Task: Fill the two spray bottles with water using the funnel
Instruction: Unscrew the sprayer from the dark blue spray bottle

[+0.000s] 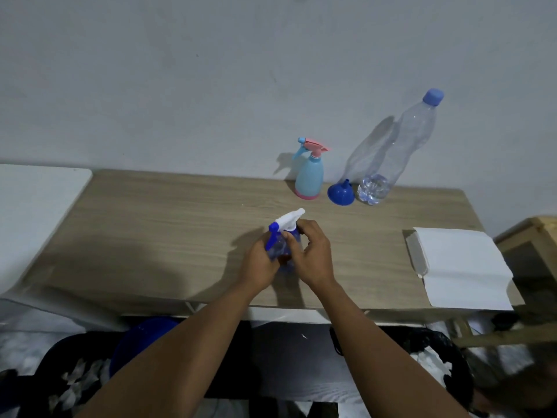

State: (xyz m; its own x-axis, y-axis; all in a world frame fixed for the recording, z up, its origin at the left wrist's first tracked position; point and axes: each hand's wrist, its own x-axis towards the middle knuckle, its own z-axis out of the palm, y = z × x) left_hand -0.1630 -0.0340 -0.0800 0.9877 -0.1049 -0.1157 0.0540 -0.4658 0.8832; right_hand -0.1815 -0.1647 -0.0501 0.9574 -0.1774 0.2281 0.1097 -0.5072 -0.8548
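Observation:
A clear blue spray bottle (278,247) with a white and blue trigger head stands on the wooden table (168,224), near its middle. My left hand (261,265) wraps its body from the left. My right hand (310,254) grips its neck just under the white head. At the back stands a light blue spray bottle (309,179) with a pink trigger and base. Right of it lies a blue funnel (341,193), wide end down. A tall clear water bottle (394,152) with a blue cap stands beside the funnel, with a little water at the bottom.
A folded white paper towel (464,267) lies on the table's right end. A white surface (33,212) adjoins the table on the left. A wooden stool (536,236) stands at the right. Below the table's front edge are a blue basin (141,339) and dark bags.

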